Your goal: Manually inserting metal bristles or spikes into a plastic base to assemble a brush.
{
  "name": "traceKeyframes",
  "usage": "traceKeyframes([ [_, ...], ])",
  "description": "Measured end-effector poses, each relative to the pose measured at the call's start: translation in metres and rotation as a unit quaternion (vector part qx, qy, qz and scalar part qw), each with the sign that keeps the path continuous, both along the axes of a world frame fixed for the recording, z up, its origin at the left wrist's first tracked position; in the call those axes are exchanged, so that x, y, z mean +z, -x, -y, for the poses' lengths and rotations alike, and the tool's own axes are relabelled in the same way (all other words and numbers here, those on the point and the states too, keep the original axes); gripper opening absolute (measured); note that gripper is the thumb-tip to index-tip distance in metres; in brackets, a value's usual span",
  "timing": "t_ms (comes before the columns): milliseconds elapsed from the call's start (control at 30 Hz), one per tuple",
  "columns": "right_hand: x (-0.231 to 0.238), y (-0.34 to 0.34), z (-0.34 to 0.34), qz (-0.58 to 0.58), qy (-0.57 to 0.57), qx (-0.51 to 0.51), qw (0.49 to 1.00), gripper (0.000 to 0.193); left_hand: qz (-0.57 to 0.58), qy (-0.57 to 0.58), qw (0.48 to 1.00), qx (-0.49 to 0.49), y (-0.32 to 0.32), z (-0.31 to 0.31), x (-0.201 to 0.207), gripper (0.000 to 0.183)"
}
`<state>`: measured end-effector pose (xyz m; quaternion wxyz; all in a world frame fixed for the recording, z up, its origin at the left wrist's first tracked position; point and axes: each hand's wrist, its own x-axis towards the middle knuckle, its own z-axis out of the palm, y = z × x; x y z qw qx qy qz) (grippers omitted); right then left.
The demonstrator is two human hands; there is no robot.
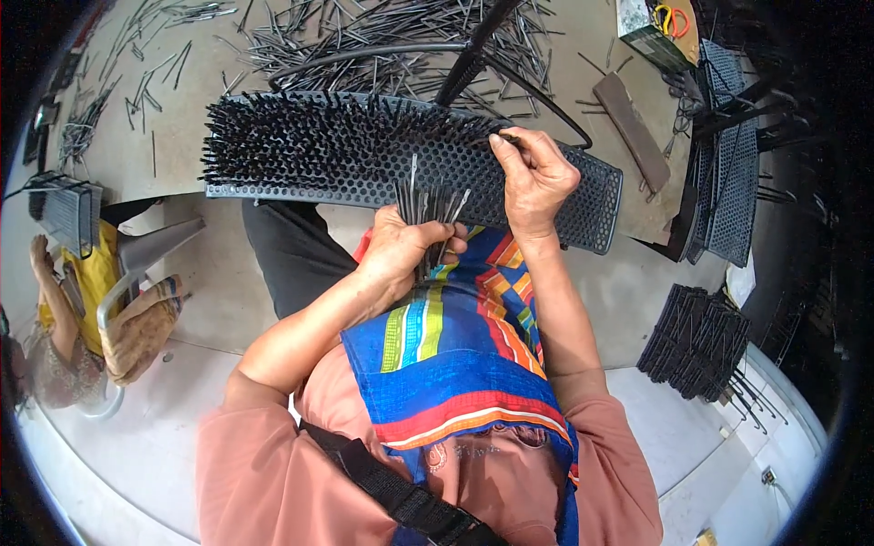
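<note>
A long black perforated plate (pixel 583 200) lies slantwise in front of me. Short dark bristle-like rods (pixel 291 141) stand densely in its left part and thin out to a band along the far edge toward the right. My left hand (pixel 410 246) is closed around a bundle of thin dark rods (pixel 430 202), held upright at the plate's near edge. Over the plate's right half, my right hand (pixel 539 177) pinches a thin dark rod between thumb and fingertips at the far edge; most of that rod is hidden by the fingers.
Loose dark rods (pixel 391 45) lie piled on the table beyond. A black metal post (pixel 469 64) with a curved bar stands behind the plate. At the right are a brown flat bar (pixel 631 127), a box (pixel 651 41) with scissors, and another perforated plate (pixel 726 155). Another person (pixel 68 328) sits left.
</note>
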<state>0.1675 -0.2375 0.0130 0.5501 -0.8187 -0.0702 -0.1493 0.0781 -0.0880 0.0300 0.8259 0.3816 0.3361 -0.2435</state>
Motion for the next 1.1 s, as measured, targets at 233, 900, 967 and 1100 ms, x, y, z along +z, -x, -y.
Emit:
traceKeyframes([
  [233,0.002,0.003,-0.003,-0.009,0.015,0.001,1.0,0.01,-0.006,0.001,1.0,0.005,-0.001,0.0,0.001,0.014],
  [900,0.0,-0.009,-0.002,0.077,0.121,0.071,0.987,0.012,-0.007,0.033,0.999,0.029,-0.005,0.004,-0.006,0.015],
  [967,0.002,-0.006,-0.002,0.049,0.124,0.058,0.989,0.012,-0.016,0.033,0.999,0.032,-0.006,0.003,-0.005,0.015],
  [1100,0.001,-0.003,-0.002,0.041,0.134,0.057,0.988,0.011,-0.005,0.029,0.999,0.035,-0.005,0.004,-0.008,0.014],
])
